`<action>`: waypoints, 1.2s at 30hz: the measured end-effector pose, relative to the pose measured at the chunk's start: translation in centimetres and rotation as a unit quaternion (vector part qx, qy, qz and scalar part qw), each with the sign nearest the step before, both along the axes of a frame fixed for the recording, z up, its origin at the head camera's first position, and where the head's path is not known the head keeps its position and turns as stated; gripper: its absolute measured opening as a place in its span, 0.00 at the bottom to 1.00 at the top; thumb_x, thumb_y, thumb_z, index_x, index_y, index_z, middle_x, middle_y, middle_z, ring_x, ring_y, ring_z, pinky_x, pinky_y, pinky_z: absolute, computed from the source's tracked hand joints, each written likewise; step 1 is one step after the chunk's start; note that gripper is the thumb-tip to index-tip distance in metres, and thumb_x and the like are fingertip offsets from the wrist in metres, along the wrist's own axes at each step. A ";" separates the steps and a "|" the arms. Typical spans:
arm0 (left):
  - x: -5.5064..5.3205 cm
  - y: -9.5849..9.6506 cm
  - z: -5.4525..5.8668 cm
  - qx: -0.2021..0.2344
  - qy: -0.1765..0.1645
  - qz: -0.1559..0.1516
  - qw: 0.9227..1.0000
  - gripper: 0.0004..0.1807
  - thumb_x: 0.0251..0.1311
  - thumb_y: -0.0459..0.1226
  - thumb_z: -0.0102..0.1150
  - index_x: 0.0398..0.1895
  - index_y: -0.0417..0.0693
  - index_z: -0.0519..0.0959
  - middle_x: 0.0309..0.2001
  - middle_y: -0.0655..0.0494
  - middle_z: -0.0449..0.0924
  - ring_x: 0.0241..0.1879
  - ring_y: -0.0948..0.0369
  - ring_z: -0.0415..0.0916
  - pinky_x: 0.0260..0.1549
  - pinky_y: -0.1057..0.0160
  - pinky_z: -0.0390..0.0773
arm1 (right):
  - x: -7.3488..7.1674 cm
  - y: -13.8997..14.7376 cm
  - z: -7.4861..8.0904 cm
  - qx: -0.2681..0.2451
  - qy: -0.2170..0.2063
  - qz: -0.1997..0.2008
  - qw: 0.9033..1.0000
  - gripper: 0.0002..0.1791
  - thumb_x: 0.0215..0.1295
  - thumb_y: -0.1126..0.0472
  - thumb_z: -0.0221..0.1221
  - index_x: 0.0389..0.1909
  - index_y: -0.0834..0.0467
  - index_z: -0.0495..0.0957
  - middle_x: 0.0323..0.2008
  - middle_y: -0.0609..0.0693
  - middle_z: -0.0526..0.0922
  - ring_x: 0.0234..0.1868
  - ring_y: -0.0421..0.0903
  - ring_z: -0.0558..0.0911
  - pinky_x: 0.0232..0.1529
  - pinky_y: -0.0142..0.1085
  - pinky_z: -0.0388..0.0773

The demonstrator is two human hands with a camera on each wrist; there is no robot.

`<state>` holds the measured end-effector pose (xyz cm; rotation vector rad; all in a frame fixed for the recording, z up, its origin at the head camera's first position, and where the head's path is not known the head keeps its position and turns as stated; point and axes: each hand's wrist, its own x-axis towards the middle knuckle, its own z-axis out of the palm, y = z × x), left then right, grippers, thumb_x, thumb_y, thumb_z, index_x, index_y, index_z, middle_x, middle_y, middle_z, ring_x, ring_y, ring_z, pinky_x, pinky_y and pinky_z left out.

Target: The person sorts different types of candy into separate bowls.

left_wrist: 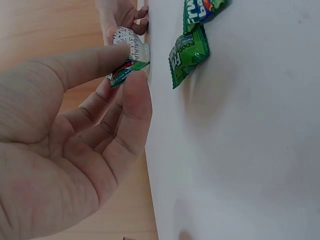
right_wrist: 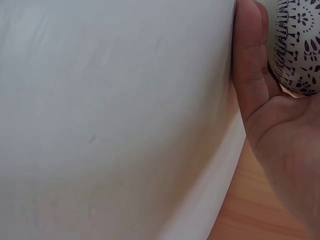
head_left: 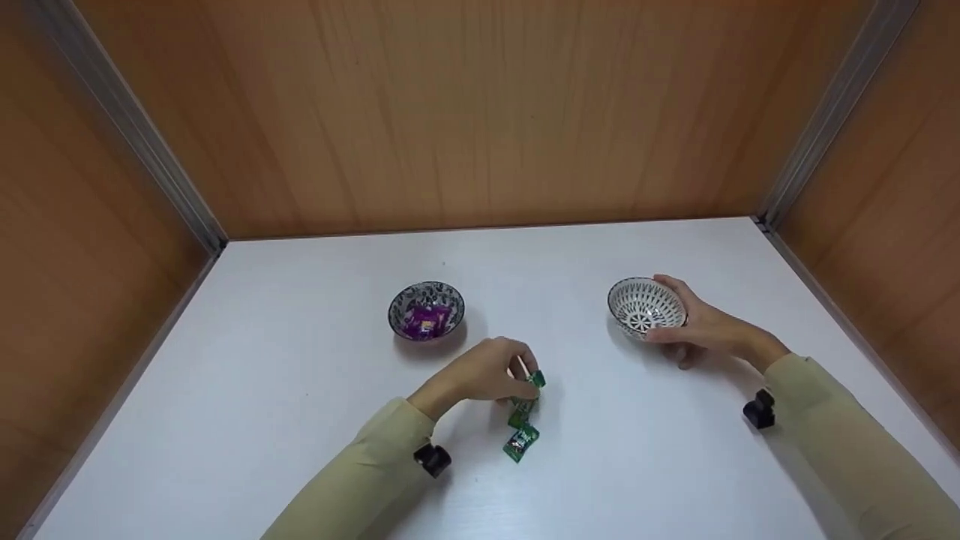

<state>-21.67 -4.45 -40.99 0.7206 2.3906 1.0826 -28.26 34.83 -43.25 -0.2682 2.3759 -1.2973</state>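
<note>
My left hand (head_left: 491,371) pinches a green wrapped candy (left_wrist: 125,74) between thumb and fingertip, above the white table. Two more green candies lie close under it; the nearer green candy (head_left: 521,442) shows whole in the head view, the other green candy (left_wrist: 189,52) in the left wrist view. Over on the right, my right hand (head_left: 705,324) grips a white bowl (head_left: 643,306) with a black pattern, thumb at its near side and fingers around its right. No contents show in that bowl. Its patterned outside appears at the edge of the right wrist view.
A dark patterned bowl (head_left: 397,309) stands left of the middle, holding purple wrapped candies (head_left: 427,321). Wooden panels (head_left: 487,112) border the white table (head_left: 300,450) at the back and both sides. Black wrist cameras sit below both forearms.
</note>
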 end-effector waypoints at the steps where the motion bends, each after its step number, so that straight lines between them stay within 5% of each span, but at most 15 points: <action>1: -0.1 0.1 0.1 0.003 -0.002 0.000 1.000 0.09 0.59 0.36 0.72 0.40 0.47 0.82 0.33 0.59 0.82 0.27 0.63 0.80 0.26 0.63 0.84 | 0.1 0.1 0.0 -0.007 -0.002 0.000 1.000 0.61 0.62 0.49 0.71 0.80 0.37 0.33 0.70 0.67 0.53 0.44 0.60 0.81 0.34 0.51 0.86; 8: -0.6 1.0 1.1 0.016 -0.015 0.005 1.000 0.11 0.60 0.38 0.72 0.43 0.47 0.81 0.35 0.57 0.82 0.27 0.60 0.81 0.29 0.60 0.85 | 0.3 0.9 0.1 -0.082 -0.030 0.017 0.996 0.61 0.64 0.59 0.69 0.81 0.38 0.31 0.76 0.67 0.46 0.68 0.67 0.64 0.48 0.54 0.84; 13: -1.2 2.0 1.8 0.037 -0.032 0.008 0.999 0.12 0.60 0.38 0.72 0.44 0.47 0.81 0.36 0.55 0.82 0.28 0.58 0.82 0.30 0.61 0.85 | 0.2 1.7 -0.2 -0.067 0.018 0.024 0.997 0.59 0.63 0.59 0.70 0.82 0.44 0.36 0.75 0.66 0.54 0.74 0.64 0.59 0.57 0.34 0.77; 19: -1.8 3.7 2.5 0.078 -0.071 0.015 0.994 0.12 0.60 0.37 0.72 0.45 0.46 0.81 0.37 0.52 0.82 0.29 0.58 0.83 0.32 0.60 0.86 | 0.1 2.0 -0.8 -0.076 0.036 0.026 0.996 0.59 0.63 0.60 0.71 0.83 0.48 0.39 0.78 0.60 0.51 0.77 0.61 0.54 0.58 0.23 0.69; 27: -2.7 6.3 2.7 0.133 -0.104 0.015 0.986 0.11 0.61 0.29 0.69 0.45 0.43 0.82 0.36 0.51 0.83 0.31 0.57 0.84 0.36 0.58 0.87 | 0.1 1.8 -1.0 -0.082 0.035 0.023 0.996 0.58 0.63 0.61 0.70 0.82 0.45 0.38 0.72 0.64 0.58 0.71 0.62 0.63 0.57 0.29 0.74; 36: -3.5 8.8 2.5 0.182 -0.134 0.032 0.974 0.11 0.60 0.29 0.70 0.45 0.44 0.82 0.38 0.50 0.84 0.34 0.57 0.85 0.37 0.59 0.87 | 0.1 1.8 -0.5 -0.054 0.022 0.030 0.998 0.56 0.65 0.59 0.68 0.82 0.43 0.38 0.74 0.64 0.56 0.73 0.60 0.60 0.58 0.27 0.69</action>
